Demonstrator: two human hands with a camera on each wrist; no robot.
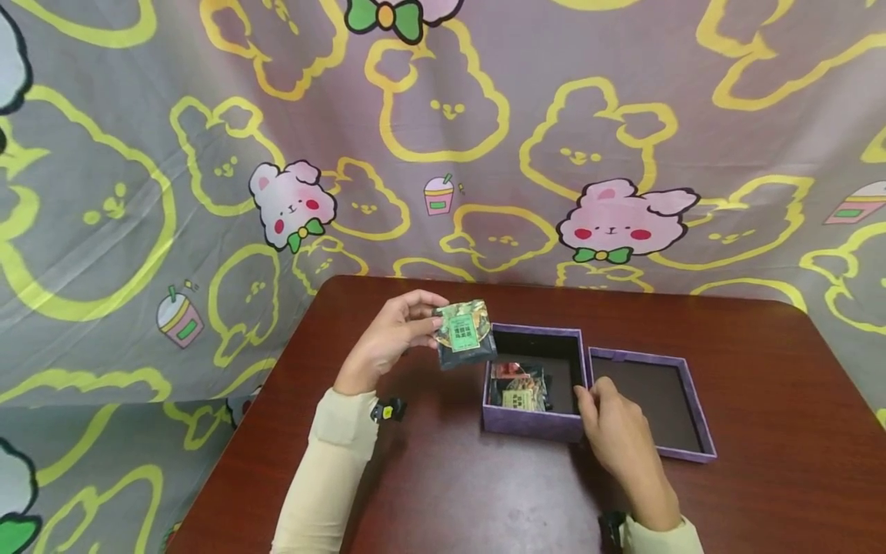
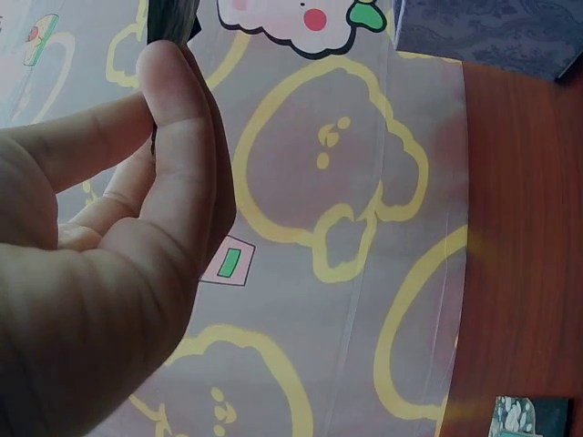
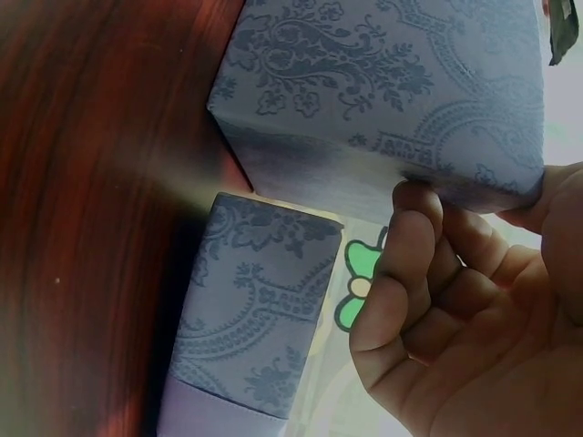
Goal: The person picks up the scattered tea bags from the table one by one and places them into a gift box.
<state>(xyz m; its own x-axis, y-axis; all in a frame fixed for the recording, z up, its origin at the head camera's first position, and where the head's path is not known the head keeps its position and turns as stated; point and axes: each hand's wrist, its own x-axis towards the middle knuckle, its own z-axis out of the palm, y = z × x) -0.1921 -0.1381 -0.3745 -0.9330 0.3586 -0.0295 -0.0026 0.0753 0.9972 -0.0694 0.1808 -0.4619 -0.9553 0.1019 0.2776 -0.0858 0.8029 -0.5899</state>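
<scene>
My left hand (image 1: pixel 391 335) pinches a small square sachet (image 1: pixel 465 335) with a green label and dark lower edge between thumb and fingers, raised above the table, left of a purple box (image 1: pixel 533 425). In the left wrist view only a dark sliver of the sachet (image 2: pixel 171 20) shows past the fingertips. The open box holds a few more sachets (image 1: pixel 521 394), with red and yellow-green labels, at its left side. My right hand (image 1: pixel 616 423) grips the box's front right corner, thumb and fingers on either side of its patterned wall (image 3: pixel 383 91).
A shallow purple lid (image 1: pixel 644 392) lies inner side up, right of the box on the brown wooden table (image 1: pixel 429 477). Behind hangs a cartoon-print curtain (image 1: pixel 443 254). A dark printed packet (image 2: pixel 528 419) shows at the left wrist view's lower right edge.
</scene>
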